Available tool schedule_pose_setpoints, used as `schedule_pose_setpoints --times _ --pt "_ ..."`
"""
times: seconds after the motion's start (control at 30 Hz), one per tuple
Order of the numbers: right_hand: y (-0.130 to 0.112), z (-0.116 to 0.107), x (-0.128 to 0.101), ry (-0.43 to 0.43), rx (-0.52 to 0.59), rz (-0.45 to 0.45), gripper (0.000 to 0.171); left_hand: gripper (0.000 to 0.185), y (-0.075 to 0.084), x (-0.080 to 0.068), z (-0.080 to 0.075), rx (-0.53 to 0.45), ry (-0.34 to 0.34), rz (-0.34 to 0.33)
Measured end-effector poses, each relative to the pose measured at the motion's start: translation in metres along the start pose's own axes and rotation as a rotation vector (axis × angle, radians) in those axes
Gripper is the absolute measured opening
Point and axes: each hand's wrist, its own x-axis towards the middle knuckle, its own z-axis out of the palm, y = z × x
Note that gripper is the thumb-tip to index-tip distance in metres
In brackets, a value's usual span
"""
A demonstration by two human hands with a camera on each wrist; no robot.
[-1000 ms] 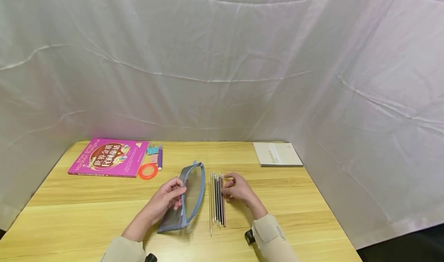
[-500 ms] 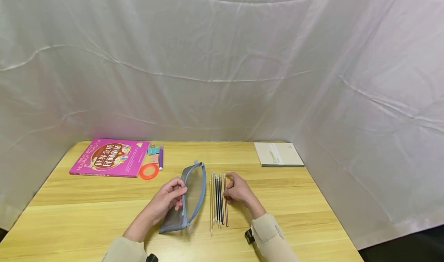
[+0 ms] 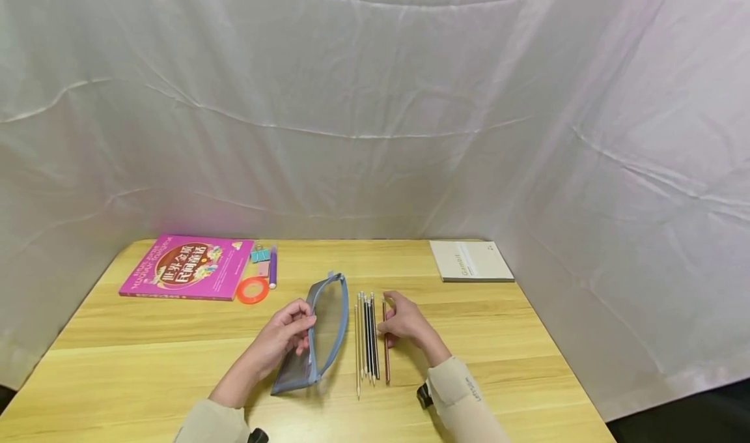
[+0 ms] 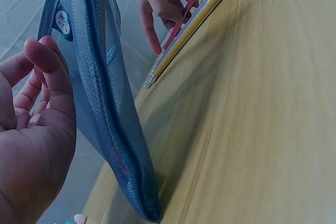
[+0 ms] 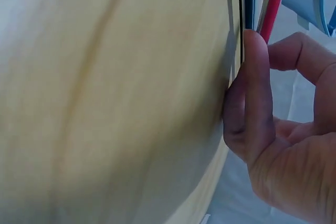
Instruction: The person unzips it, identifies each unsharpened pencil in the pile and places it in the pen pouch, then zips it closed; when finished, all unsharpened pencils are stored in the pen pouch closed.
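In the head view my left hand [image 3: 282, 331] pinches the near-left edge of a blue-grey mesh pencil case [image 3: 295, 369], whose zipped mouth gapes toward the right. Just right of it a row of several pencils [image 3: 366, 339] lies on the table, eraser ends away from me. My right hand [image 3: 405, 320] pinches a dark red pencil [image 3: 387, 365] between thumb and fingers, a small gap to the right of the row. The left wrist view shows this red pencil [image 4: 188, 11] raised a little above a yellow pencil [image 4: 195, 27]. Part of its shaft is hidden by my fingers.
A pink book [image 3: 187, 267] lies at the back left. Beside it are teal binder clips [image 3: 260, 255], a pink eraser [image 3: 263, 269], a purple marker [image 3: 272, 267] and an orange tape roll [image 3: 252, 290]. A cream notebook [image 3: 471, 261] lies at the back right. Grey curtains surround the table.
My right hand has taken the red pencil from the row's right end and drawn it slightly to the right. My left hand and the pencil case have stayed nearly still.
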Motion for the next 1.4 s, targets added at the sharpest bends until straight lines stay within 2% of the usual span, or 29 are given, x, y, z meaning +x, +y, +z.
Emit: schedule_pose_setpoints --times 0.27,0.53,0.67,0.93,1.23,1.4 --pt "-0.001 -0.006 0.002 0.018 0.162 -0.004 0.093 0.01 0.0 0.0 0.001 0.001 0.005 0.0" --pt "-0.029 0.003 -0.001 0.122 0.412 -0.09 0.098 0.01 0.0 0.001 0.002 0.002 0.002 0.0" --pt "-0.043 0.015 -0.006 0.133 0.488 -0.127 0.096 0.011 -0.002 0.002 0.002 0.007 0.001 0.0" --pt "-0.059 0.037 -0.014 0.119 0.507 -0.183 0.094 0.01 -0.004 0.003 0.004 0.003 -0.01 0.006" --pt "-0.068 0.041 -0.014 0.159 0.549 -0.193 0.095 0.01 -0.004 0.003 0.006 -0.005 -0.01 0.007" --pt "-0.067 0.052 -0.016 0.143 0.53 -0.177 0.094 0.01 -0.005 0.003 0.006 -0.006 -0.011 0.01"
